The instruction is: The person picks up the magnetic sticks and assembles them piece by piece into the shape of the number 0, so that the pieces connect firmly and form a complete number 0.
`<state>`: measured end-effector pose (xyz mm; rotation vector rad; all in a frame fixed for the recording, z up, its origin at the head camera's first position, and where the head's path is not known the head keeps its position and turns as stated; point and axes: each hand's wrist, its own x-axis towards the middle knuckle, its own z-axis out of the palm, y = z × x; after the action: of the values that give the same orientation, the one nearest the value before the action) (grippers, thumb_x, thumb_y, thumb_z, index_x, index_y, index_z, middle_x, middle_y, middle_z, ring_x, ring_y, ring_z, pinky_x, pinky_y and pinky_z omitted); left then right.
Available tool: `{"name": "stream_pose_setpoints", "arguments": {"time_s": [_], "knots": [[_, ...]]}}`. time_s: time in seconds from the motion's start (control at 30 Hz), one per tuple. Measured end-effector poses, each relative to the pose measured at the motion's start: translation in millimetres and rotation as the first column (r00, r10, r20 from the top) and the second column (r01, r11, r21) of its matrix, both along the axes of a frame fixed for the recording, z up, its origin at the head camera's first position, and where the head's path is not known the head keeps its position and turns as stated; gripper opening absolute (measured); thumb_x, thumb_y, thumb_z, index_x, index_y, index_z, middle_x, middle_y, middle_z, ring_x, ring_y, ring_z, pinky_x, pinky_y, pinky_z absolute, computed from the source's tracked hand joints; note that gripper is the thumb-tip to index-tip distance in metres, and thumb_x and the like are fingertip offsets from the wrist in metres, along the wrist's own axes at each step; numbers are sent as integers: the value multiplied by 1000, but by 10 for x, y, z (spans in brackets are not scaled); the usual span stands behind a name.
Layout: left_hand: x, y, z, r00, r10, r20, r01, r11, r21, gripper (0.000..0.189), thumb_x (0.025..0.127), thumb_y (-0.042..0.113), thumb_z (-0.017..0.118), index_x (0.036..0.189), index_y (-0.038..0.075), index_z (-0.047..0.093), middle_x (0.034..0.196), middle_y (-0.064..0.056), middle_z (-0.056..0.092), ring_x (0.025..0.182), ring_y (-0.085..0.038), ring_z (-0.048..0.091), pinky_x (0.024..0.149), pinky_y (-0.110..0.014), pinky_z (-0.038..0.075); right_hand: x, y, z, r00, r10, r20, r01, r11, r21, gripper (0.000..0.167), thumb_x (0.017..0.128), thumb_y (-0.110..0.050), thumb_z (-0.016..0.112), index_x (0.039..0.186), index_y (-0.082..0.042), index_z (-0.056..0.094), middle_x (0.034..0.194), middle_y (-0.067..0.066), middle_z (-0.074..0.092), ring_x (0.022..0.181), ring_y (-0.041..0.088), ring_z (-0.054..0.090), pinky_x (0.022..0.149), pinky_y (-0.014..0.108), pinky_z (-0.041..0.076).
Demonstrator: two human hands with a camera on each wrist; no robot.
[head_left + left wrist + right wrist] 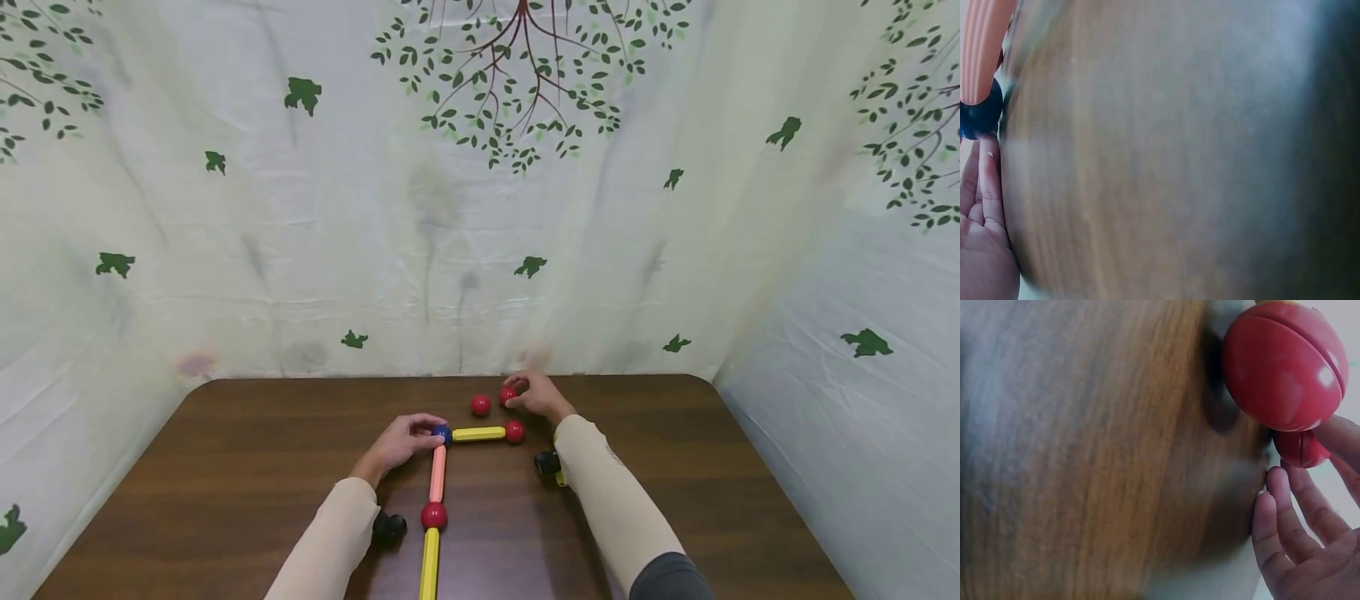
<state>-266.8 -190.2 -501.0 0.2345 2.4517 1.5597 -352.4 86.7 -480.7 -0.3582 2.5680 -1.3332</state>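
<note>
A smooth blue plastic-looking ball (444,434) is pinched between thumb and fingers of the left hand (401,442). It is set at the corner of a bent chain on the dark brown wooden worktop (285,467): joined to a glossy red near ball (434,516) by a ribbed salmon-pink rod (438,477), then a long yellow rod (430,565); rightward, a short yellow rod (480,434) is tipped with a red end ball (514,432). A far red ball (506,394) is pinched by the right hand (538,397) near the worktop's back edge; a loose red ball (481,406) is seen just left of it.

Risks, as judged: the far red ball could be lost over the back edge if the pinch is loosened, being round. The loose red ball could be knocked by the right fingers, being so near. The red end ball could be bumped if the right hand is drawn back low, twisting the corner. Joint tightness cannot be told.
</note>
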Motion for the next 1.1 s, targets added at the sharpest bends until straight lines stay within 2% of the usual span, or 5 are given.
{"name": "stream_pose_setpoints", "arguments": {"time_s": [0.13, 0.43, 0.8, 0.97, 1.1], "knots": [[23, 4, 8, 1000, 5, 19, -5, 1000, -2, 33, 88, 18, 71, 118, 4, 66, 111, -9, 64, 95, -21, 55, 88, -36, 47, 2, 18, -39, 1000, 8, -7, -8, 1000, 20, 25, 77, -5, 79, 100, -6, 70, 99, 11, 67, 95, 26, 60, 79, 38, 49], [-5, 11, 49, 1000, 5, 19, -5, 1000, -9, 33, 88, 17, 71, 118, 4, 66, 113, -9, 64, 97, -22, 56, 91, -39, 47, 56, -21, 1, 992, -122, 27, 121, 992, 24, 26, 81, -3, 76, 106, -6, 69, 108, 11, 65, 104, 27, 55, 88, 41, 46], [100, -5, 235, 1000, 17, -4, -18, 984, -176, 32, 87, 21, 73, 115, 10, 66, 109, -6, 65, 97, -22, 59, 88, -43, 48, 109, -13, -21, 991, -134, 25, 133, 991, 32, 26, 81, -5, 76, 106, -7, 70, 107, 10, 65, 101, 27, 56, 87, 41, 46], [339, -2, 534, 993, -96, -70, 74, 959, -272, 26, 87, 19, 72, 110, 9, 67, 103, -3, 65, 92, -20, 59, 81, -39, 51, 118, -13, -18, 991, -135, 21, 134, 991, 25, 28, 81, -5, 77, 107, -6, 69, 107, 10, 65, 101, 28, 57, 88, 41, 47], [670, 65, 775, 952, -289, -105, 243, 916, -319, 26, 88, 18, 71, 109, 5, 66, 95, -1, 64, 86, -16, 60, 76, -33, 52, 125, -14, -15, 991, -135, 23, 135, 991, 13, 28, 81, -5, 76, 108, -6, 68, 107, 11, 64, 101, 28, 57, 89, 42, 46]]}}
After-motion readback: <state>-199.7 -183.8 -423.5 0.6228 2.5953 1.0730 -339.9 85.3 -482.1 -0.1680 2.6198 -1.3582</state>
